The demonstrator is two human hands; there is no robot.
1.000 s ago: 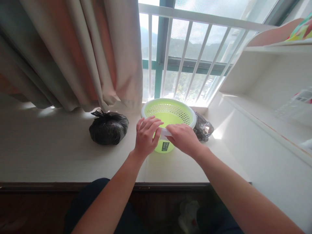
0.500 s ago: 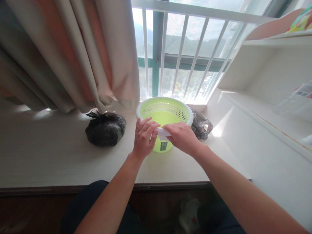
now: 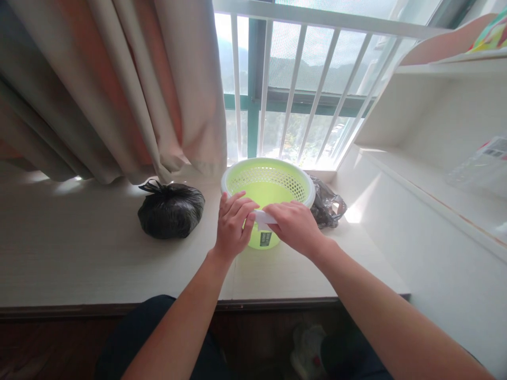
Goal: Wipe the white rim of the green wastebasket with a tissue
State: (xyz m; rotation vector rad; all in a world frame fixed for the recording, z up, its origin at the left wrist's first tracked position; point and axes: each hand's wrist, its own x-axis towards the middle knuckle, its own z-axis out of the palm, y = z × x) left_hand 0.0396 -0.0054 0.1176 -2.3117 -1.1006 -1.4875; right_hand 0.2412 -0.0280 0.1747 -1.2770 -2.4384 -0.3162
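A light green trash can [image 3: 273, 181] with a perforated upper wall stands upright on the pale ledge. Its separate-looking white rim ring [image 3: 264, 216] runs around the top, and a dark label [image 3: 265, 239] shows on the front. On the near left of the rim, my left hand [image 3: 234, 224] is closed over it, fingers reaching inward. Just to the right, my right hand [image 3: 295, 224] grips the front of the same rim, thumb side toward the left hand. Between the two hands, a short white piece of the rim shows. My palms' undersides are hidden.
A tied black plastic bag [image 3: 172, 211] lies on the ledge [image 3: 99, 258] at the left. Behind the can, at right, is a crumpled dark bag [image 3: 328, 203]. A curtain [image 3: 130, 89], window bars [image 3: 295, 84] and a white shelf unit [image 3: 431, 195] surround the ledge.
Hardly anything differs. Both hands keep their hold on the rim, and the whole view has shifted very slightly.
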